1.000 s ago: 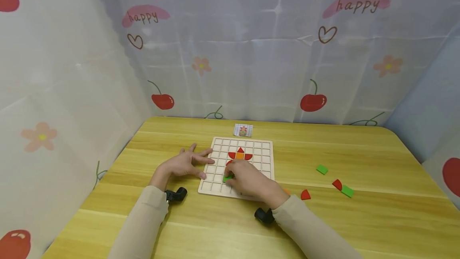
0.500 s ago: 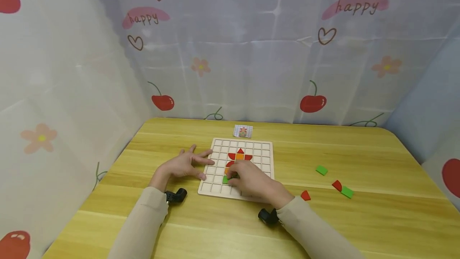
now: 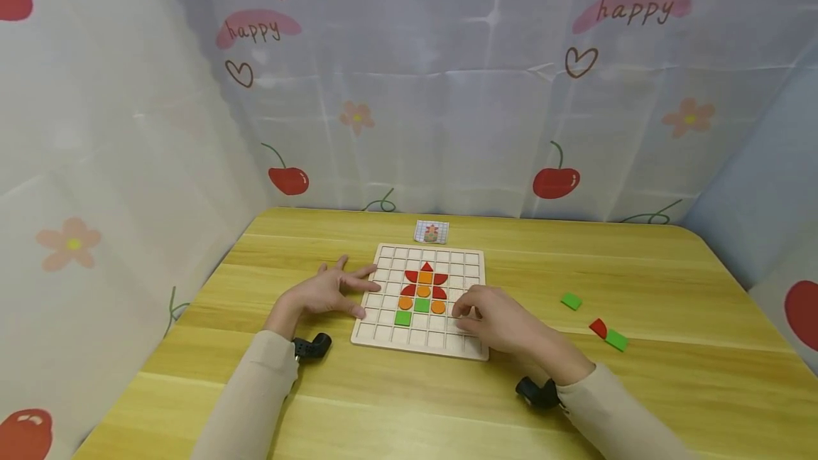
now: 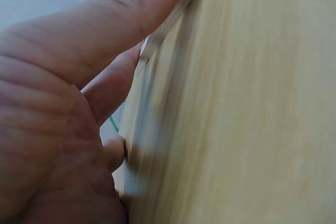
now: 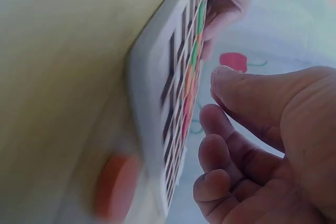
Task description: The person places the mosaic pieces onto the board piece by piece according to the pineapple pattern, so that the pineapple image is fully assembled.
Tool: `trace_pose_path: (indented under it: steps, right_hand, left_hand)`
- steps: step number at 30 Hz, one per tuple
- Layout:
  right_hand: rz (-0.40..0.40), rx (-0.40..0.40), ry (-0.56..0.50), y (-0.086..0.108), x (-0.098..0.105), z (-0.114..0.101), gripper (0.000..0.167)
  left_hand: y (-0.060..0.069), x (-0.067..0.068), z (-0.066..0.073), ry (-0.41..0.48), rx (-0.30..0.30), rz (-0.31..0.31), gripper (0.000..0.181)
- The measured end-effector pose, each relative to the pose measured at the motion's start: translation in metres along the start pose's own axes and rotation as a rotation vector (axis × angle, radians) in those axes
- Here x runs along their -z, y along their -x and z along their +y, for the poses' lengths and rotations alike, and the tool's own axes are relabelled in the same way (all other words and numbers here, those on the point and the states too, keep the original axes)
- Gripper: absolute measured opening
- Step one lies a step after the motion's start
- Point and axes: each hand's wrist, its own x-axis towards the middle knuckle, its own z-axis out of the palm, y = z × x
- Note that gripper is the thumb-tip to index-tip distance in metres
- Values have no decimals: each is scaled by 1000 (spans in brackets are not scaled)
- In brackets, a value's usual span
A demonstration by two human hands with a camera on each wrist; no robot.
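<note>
A pale wooden grid board lies on the table. On it sit red pieces, an orange square, orange discs and two green squares. My left hand rests with spread fingers at the board's left edge, the thumb against its side in the left wrist view. Over the board's right side hovers my right hand, fingers loosely bent. The right wrist view shows nothing between its thumb and fingers.
Right of the board lie two loose green squares and a red quarter-round piece. A small pattern card lies behind the board. In the right wrist view, a blurred orange-red piece sits by the board's edge.
My right hand has moved right, off the coloured pattern, uncovering the green squares and orange discs. The red piece near my right wrist is now hidden by the arm. My left hand stays put.
</note>
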Motion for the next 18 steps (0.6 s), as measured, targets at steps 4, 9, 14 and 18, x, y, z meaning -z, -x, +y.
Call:
trace_pose_path:
  steps: [4, 9, 14, 18]
  right_hand:
    - [-1, -3, 19, 13, 5, 8, 2]
    - [-12, 0, 29, 28, 11, 16, 5]
    - [1, 43, 81, 41, 15, 26, 10]
    - [-4, 74, 103, 50, 19, 34, 14]
  left_hand:
    - [1, 0, 0, -8, 0, 6, 56]
    - [1, 1, 2, -6, -2, 3, 56]
    - [2, 0, 3, 8, -6, 1, 56]
    - [2, 0, 2, 10, -7, 2, 56]
